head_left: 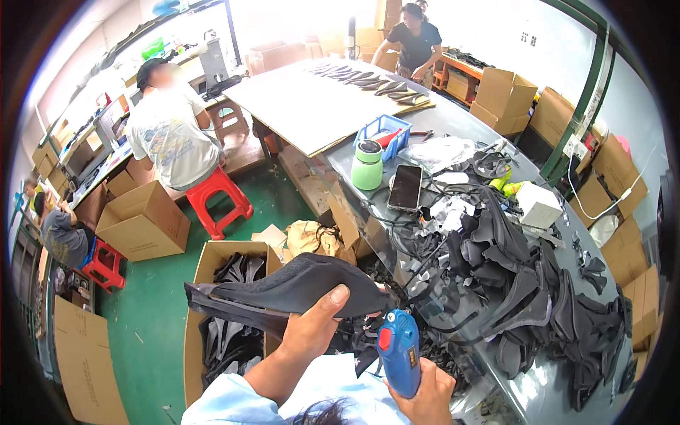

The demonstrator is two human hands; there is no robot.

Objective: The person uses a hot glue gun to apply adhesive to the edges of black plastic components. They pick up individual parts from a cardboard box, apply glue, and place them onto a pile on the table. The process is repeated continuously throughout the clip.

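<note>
My left hand [312,329] grips a dark grey, curved foam pad [297,283], its thumb laid across the face. The pad stretches to the left in a long pointed end that looks split into layers. In my right hand [431,393] is a blue hand-held power tool [402,358] with a red button. The tool's dark head meets or nearly meets the pad's right end; whether they touch I cannot tell. Below the pad stands an open cardboard box [193,354] with several dark pieces inside. To the right, a heap of similar dark pads [510,283] covers part of the grey table [545,386].
A green bottle [367,170], a phone [405,188], a blue basket [392,150] and a white box [540,205] stand among cables on the table. Beyond lies a white board [290,106] with a row of pads. One person sits on a red stool [219,202]; others are farther off.
</note>
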